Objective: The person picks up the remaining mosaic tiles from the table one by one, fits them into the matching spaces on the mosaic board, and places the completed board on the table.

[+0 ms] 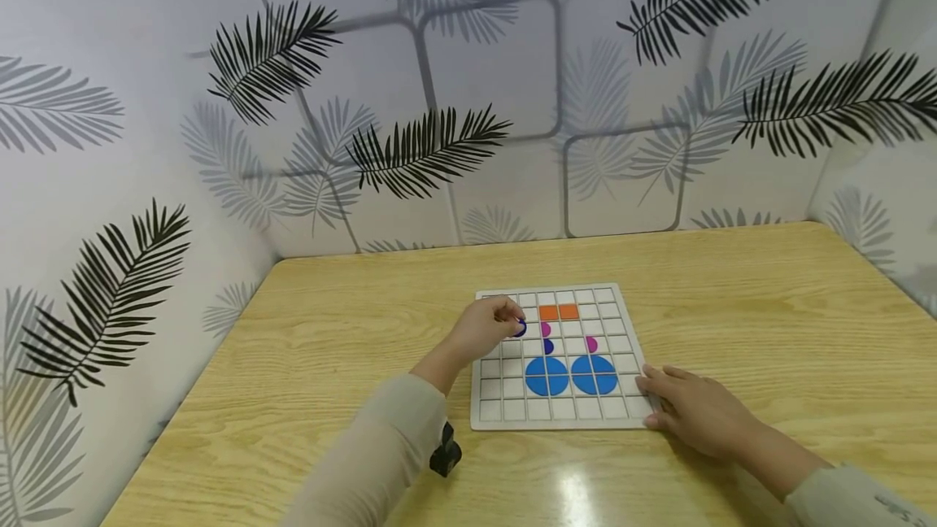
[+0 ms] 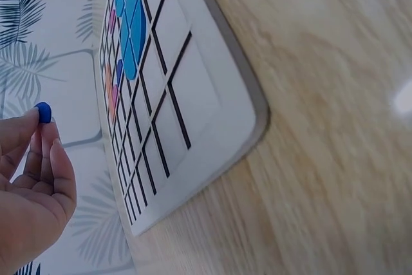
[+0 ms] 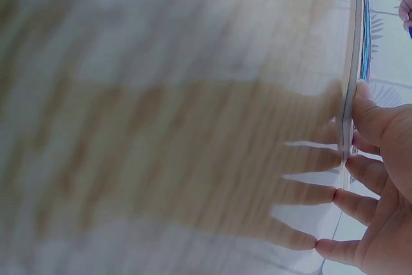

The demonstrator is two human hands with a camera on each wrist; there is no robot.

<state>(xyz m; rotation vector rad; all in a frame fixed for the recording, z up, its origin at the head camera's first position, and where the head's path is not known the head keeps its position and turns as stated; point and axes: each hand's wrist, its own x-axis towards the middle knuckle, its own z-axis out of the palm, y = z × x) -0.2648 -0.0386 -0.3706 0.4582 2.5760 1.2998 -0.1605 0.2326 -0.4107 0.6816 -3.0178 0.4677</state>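
Observation:
A white grid board (image 1: 512, 411) lies flat on the table. Over its upper left part, my left hand (image 1: 479, 330) pinches a small dark blue piece (image 2: 44, 113) between thumb and fingertips; the fingers partly hide its shape. Two large blue discs (image 1: 547, 376), each made of quarter pieces, lie low on the grid. Above them are two orange squares (image 1: 559, 312), two magenta half-circles (image 1: 591, 345) and a dark blue half-circle (image 1: 548, 346). My right hand (image 1: 695, 413) rests at the board's right edge, its thumb against the rim and its spread fingertips touching the table in the right wrist view.
The light wood table (image 1: 351, 315) reaches back to a wall (image 1: 498, 185) with a leaf pattern. A small black device (image 1: 445, 452) sits at my left wrist, beneath the sleeve.

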